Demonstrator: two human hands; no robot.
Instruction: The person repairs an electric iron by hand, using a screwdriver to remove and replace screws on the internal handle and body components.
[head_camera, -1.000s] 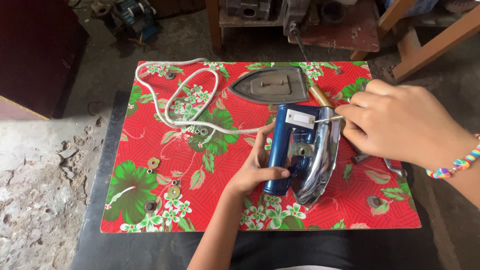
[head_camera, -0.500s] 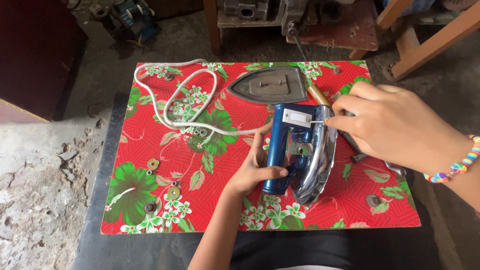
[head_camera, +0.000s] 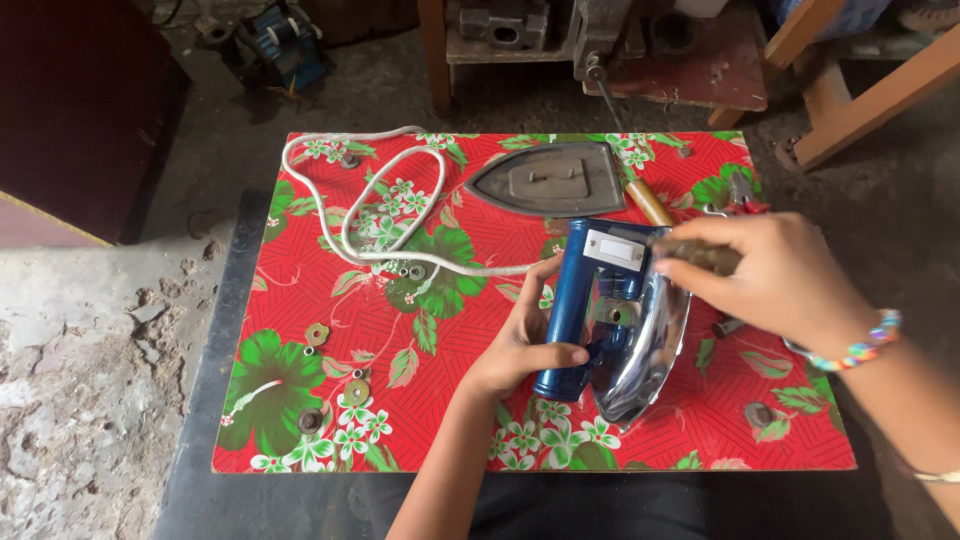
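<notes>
A clothes iron body with a blue handle and shiny metal shell lies on its side on a red floral cloth. My left hand grips the blue handle near its lower end. My right hand is over the iron's top right, fingers pinched on a small dark tool, blurred. The iron's grey soleplate lies apart, just behind the body. A white power cord loops across the cloth's left half and runs to the iron.
Several washers and screws lie on the cloth's left front. Red-handled pliers and a wooden-handled tool sit at the right back. A washer lies front right. Wooden furniture legs stand behind.
My right hand has shifted slightly left over the iron's top, with the tool in its fingers. My left hand keeps its hold on the blue handle.
</notes>
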